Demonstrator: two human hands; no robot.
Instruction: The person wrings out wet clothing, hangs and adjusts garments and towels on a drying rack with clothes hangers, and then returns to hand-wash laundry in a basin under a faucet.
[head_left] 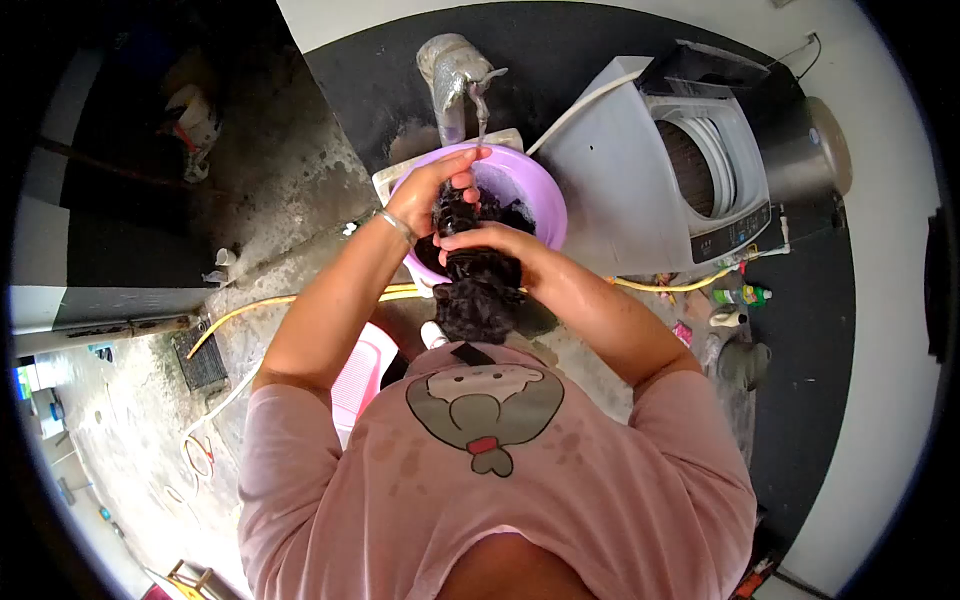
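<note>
Dark wet cloth [482,268] is bunched between my two hands over a purple basin [545,195]. My left hand [440,192] is at the upper end of the cloth, its fingers curled round it just under the running water. Lower down, my right hand [495,243] grips the cloth's middle, and the lower part hangs over the basin's near rim. Water runs from the tap [478,95] into the basin, where more dark cloth and suds show.
A washing machine [640,170] with its lid up stands right of the basin. A yellow hose [270,302] crosses the floor. Bottles [742,296] lie by the right wall, and a pink plastic stool [362,380] is at lower left.
</note>
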